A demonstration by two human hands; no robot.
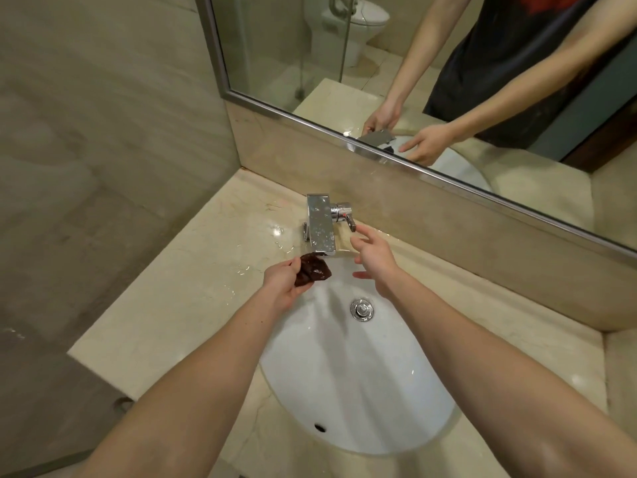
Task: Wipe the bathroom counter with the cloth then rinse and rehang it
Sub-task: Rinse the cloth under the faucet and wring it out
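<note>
My left hand (283,283) grips a small, wet, dark brown cloth (315,269), bunched up, at the sink's far rim just under the spout of the chrome faucet (321,224). My right hand (375,257) is open with fingers spread, right of the spout; its fingertips are close to the faucet's side lever (346,217), and I cannot tell whether they touch it. The white oval sink (396,391) lies below both hands. The beige marble counter (193,294) around it glistens with water patches near the faucet.
A metal-framed mirror (310,63) runs along the back wall and reflects my arms, a toilet and glass panels. A chrome drain plug (361,309) sits in the basin. The counter's left edge drops to the floor (51,391); a marble backsplash (448,229) stands behind the faucet.
</note>
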